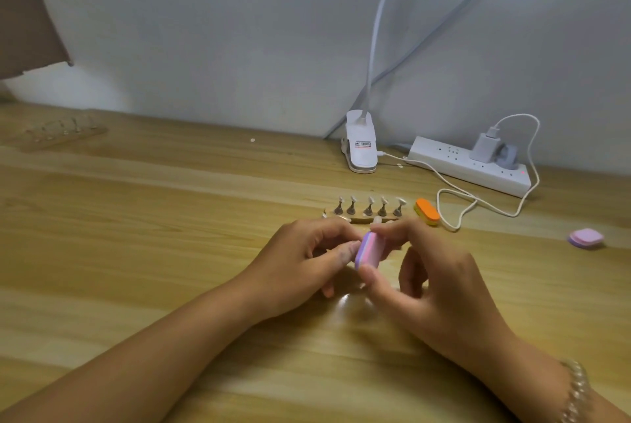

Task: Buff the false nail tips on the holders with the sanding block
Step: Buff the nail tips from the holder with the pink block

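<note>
The sanding block [368, 250], pink with a purple edge, is sitting in the middle of the frame, lifted a little above the wooden table [136, 252]. The right hand [440, 286] is pinching it, the thumb under the lower end and the forefinger over the upper end, the other fingers curling loosely. The left hand [300, 259] is curling too, its thumb tip touching the purple edge. Whether it is holding a nail tip behind the block I cannot tell, because the block and the fingers are hiding that place. The block is looking light and slightly spongy, so I judge that a pinch at the two short ends is leaving the flat face free for rubbing. The nail tips [385, 199] are looking thin and easy to bend or knock off, so light pressure is probably enough. They are standing on a row of holders [368, 208] just behind the hands, above the centre of the frame. An orange block [426, 212] is lying just beside the right end of this row, and a white cable [454, 204] is looping near it, where a hand reaching that way could catch it. Further right a purple block [585, 237] is lying well apart. A clip lamp [360, 146] and a power strip [461, 166] are standing by the wall, and another rack [65, 131] is lying at the upper left.
</note>
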